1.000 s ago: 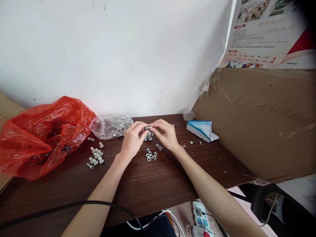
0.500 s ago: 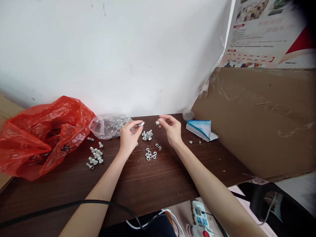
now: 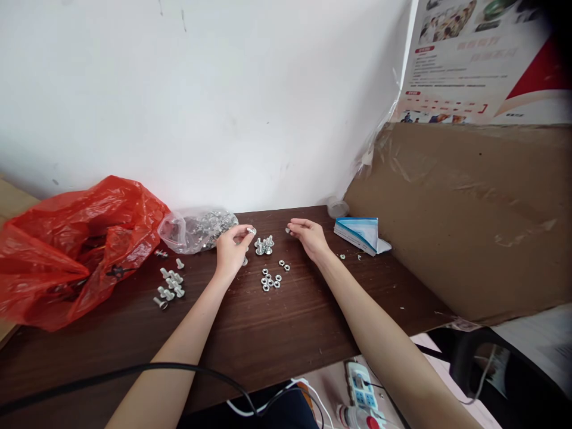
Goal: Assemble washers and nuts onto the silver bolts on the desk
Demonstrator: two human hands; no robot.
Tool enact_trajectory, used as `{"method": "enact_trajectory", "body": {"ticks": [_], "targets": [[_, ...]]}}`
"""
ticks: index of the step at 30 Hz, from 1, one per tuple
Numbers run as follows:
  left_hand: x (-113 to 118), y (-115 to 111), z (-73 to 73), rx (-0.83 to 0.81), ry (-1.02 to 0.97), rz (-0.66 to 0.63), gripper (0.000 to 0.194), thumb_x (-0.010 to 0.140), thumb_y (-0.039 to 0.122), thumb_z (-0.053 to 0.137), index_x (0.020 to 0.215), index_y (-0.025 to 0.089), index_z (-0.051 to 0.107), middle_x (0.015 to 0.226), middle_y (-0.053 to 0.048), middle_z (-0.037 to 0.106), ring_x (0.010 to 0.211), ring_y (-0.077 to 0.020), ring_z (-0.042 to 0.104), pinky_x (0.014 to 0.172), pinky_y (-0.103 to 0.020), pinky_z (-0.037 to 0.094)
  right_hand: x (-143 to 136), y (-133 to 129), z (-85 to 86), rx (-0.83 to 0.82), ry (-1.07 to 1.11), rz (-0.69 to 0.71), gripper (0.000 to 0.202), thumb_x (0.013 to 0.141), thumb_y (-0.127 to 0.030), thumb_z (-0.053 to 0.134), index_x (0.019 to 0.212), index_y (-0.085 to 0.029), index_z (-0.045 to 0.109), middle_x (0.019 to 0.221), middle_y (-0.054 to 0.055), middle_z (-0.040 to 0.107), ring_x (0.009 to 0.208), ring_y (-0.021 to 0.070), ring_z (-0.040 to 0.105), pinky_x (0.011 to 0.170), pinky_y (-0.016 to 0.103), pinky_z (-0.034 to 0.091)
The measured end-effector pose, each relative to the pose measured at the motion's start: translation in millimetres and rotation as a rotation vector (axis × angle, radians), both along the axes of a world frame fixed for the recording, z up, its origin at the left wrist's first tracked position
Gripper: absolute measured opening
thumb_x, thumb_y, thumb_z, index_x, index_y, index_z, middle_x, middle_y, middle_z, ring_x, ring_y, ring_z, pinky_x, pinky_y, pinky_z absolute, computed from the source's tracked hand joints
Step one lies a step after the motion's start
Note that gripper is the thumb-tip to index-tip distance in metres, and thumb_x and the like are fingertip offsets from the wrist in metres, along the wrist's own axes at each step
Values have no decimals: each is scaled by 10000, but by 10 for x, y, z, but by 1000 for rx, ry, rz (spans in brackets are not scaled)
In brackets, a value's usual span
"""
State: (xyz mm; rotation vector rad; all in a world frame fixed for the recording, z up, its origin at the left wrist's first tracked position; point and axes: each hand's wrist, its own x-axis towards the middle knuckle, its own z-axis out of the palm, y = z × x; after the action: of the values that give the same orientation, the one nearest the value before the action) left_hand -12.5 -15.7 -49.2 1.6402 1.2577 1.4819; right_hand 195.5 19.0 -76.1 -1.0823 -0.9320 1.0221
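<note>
Watching remotely, I log left hand (image 3: 230,251) pinching a metal part (image 3: 252,231), right hand (image 3: 313,239) pinching a second part (image 3: 288,230), both above the counter (image 3: 268,336) near the bolts (image 3: 260,251), probably light, stiff, slippery, best gripped by opposite edges.

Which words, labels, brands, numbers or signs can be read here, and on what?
None can be read with certainty.
Poster: headings and lines of print, too blurred to read.
Blue-and-white packet: any print is too small to read.
Red bag: a dark mark, no legible characters.
</note>
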Motion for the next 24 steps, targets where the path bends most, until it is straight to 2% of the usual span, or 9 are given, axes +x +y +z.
{"method": "enact_trajectory", "body": {"ticks": [3, 9, 15, 19, 24], "targets": [[-2, 29, -39, 31, 111, 36, 196, 753, 226, 653, 930, 157, 701, 886, -80, 736, 742, -185, 667, 750, -346, 547, -13, -12, -17, 27, -132, -28, 174, 595, -169, 737, 754, -150, 670, 750, 39, 686, 717, 161, 635, 720, 319, 532], [18, 60, -81, 119, 257, -8, 133, 781, 167, 612, 885, 168, 695, 864, -57, 723, 707, -168, 643, 724, -325, 532, -59, -78, 21, 150, -609, 6, 106, 705, -175, 598, 783, -162, 668, 810, 46, 716, 730, 169, 653, 744, 325, 519], [43, 60, -94, 195, 300, -52, 124, 804, 137, 569, 866, 175, 669, 879, -48, 668, 749, -157, 616, 702, -297, 524, -99, -115, 34, 209, -734, 66, 150, 740, -154, 546, 821, -170, 670, 850, 38, 714, 720, 161, 636, 728, 311, 503], [44, 72, -102, 216, 301, -58, 118, 797, 133, 571, 846, 182, 667, 885, -42, 636, 749, -150, 602, 684, -285, 519, -48, -109, 21, 250, -852, 61, 199, 726, -148, 591, 904, -167, 679, 844, 39, 691, 698, 161, 615, 715, 315, 495], [41, 86, -117, 219, 315, -58, 119, 793, 125, 572, 833, 184, 666, 849, -32, 615, 716, -143, 591, 679, -285, 517, 1, -90, -6, 230, -995, 74, 145, 729, -134, 634, 856, -169, 694, 834, 48, 666, 677, 154, 600, 708, 318, 487]]}}
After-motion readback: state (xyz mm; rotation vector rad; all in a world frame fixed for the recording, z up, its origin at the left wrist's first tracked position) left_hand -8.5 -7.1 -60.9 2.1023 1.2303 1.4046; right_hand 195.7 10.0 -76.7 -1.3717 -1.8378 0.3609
